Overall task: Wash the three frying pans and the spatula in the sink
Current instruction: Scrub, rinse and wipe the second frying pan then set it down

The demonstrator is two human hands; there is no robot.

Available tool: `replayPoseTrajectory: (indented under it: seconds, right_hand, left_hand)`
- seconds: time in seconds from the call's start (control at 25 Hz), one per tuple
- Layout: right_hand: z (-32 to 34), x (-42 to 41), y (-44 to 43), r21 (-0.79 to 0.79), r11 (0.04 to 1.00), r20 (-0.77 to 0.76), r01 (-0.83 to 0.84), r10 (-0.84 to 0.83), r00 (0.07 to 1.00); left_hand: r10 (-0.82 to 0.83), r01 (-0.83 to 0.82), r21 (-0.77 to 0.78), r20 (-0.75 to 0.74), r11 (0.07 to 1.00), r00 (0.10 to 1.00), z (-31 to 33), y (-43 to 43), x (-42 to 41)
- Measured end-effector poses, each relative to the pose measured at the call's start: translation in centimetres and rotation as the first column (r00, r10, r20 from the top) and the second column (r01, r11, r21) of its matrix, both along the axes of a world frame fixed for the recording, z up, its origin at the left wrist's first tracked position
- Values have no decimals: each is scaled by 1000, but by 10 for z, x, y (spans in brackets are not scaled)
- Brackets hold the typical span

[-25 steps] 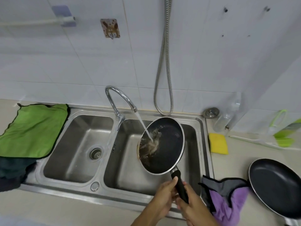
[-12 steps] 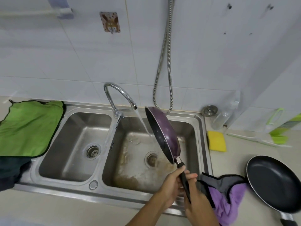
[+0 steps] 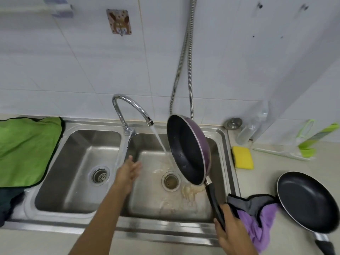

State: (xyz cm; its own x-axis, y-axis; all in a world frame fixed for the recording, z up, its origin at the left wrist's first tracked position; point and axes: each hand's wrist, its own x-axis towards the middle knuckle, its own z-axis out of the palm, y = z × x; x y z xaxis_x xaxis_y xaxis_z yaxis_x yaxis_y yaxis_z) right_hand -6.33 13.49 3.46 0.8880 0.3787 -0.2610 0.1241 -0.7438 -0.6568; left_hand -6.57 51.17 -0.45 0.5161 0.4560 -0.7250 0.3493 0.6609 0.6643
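Observation:
A purple frying pan (image 3: 185,150) with a black inside is tipped steeply on edge over the right basin of the steel sink (image 3: 223,137). My right hand (image 3: 230,230) grips its black handle near the front rim. My left hand (image 3: 128,171) is open, fingers spread, above the divider between the basins, left of the water stream. The tap (image 3: 128,107) runs; water falls just left of the pan. Brownish residue lies around the right drain (image 3: 170,181). A second black pan (image 3: 307,201) rests on the counter at the right. The spatula is not in view.
A yellow sponge (image 3: 242,157) lies right of the sink. A purple and grey cloth (image 3: 257,216) hangs by the sink's front right corner. A green cloth (image 3: 25,150) covers the counter at the left. A metal hose (image 3: 184,57) hangs down the tiled wall.
The pan went from catching water nearly face-up to tipped on edge, dumping dirty water into the basin. My left hand let go of the handle and moved left over the sink.

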Motion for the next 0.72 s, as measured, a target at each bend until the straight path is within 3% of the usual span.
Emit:
replayPoseTrajectory:
  seconds: [0.12, 0.24, 0.36, 0.56, 0.72]
  right_hand:
    - [1, -5, 2, -3, 1000, 29, -12, 12, 999]
    - [-2, -9, 3, -29, 1000, 50, -1, 3, 999]
    - [-6, -11, 4, -21, 999, 57, -25, 26, 998]
    - [-3, -11, 8, -22, 1000, 97, -8, 10, 995]
    - [5, -13, 13, -22, 1000, 54, -5, 6, 999]
  left_hand:
    - [172, -170, -29, 70, 985, 983, 8, 51, 35]
    - [239, -232, -85, 79, 969, 968, 10, 74, 58]
    - [310, -313, 11, 94, 950, 946, 14, 70, 64]
    - [204, -244, 146, 244, 959, 948, 42, 72, 98]
    - [119, -167, 181, 250, 969, 961, 49, 81, 111]
